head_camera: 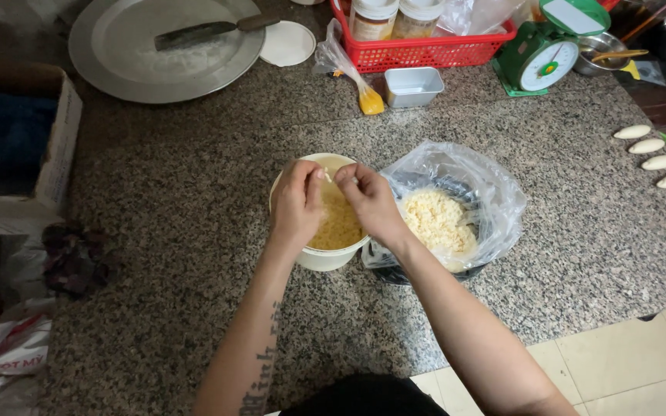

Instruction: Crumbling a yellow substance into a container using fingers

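My left hand (296,202) and my right hand (370,202) meet above a cream round tub (325,258) filled with yellow crumbly filling (339,225). Both pinch a small pale piece of dough (328,176) between their fingertips. Right of the tub stands a dark bowl lined with a clear plastic bag (495,192) holding more pale yellow crumbly filling (437,219). The tub and bag sit on a speckled granite counter (194,192).
Several shaped white dumplings (654,156) lie in a row at the right edge. At the back are a round metal tray (165,46) with a cleaver, a red basket (425,48) of jars, a small metal tin (413,85), and a green scale (549,50). A cardboard box (17,139) stands left.
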